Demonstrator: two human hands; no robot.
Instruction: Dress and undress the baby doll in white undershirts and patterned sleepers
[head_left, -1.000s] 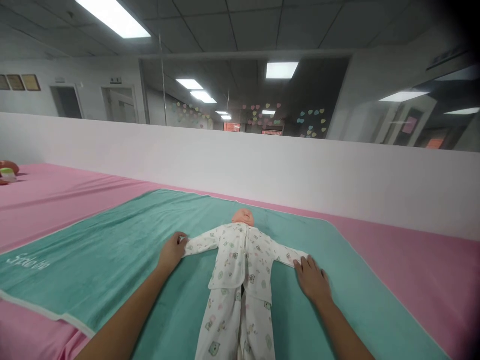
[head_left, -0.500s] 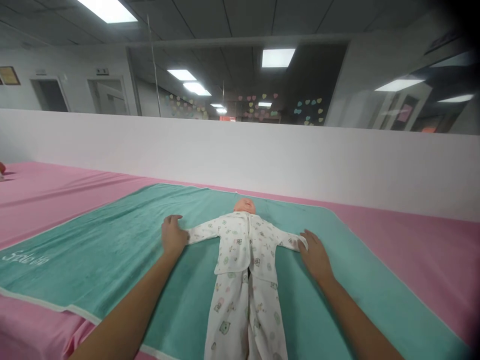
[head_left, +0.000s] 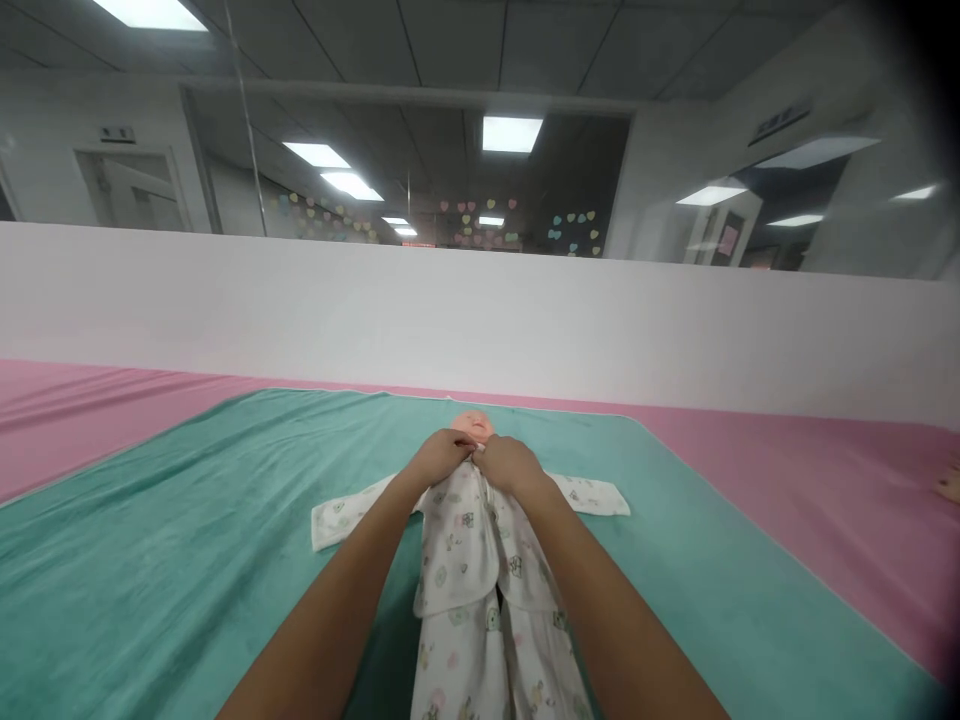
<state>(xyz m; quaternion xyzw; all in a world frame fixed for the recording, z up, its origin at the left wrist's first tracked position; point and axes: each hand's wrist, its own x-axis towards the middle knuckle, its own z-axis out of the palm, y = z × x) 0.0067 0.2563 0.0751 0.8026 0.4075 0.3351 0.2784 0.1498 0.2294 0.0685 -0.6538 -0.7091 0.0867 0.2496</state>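
Note:
A baby doll lies on its back, its head [head_left: 474,424] toward the wall. It is dressed in a white patterned baby jacket [head_left: 457,545] and matching trousers [head_left: 465,660]. At the jacket's neckline, just below the doll's chin, my left hand [head_left: 444,455] and my right hand [head_left: 508,463] meet with their fingers pinched on the collar edges. Both sleeves are stretched out sideways, the left sleeve [head_left: 334,522] and the right sleeve [head_left: 596,495] lying flat. My fingers cover the collar itself, so any fastener there is hidden.
Under the doll is a green blanket [head_left: 187,530] with a pale edge, spread over a pink cover [head_left: 787,470]. A low white wall [head_left: 480,320] runs along the back, with glass above it. Something small and partly cut off [head_left: 949,484] shows at the right edge.
Both hands have left the sleeve cuffs and come inward to the jacket's neckline, where they now grip the collar. The camera view has turned slightly to the right.

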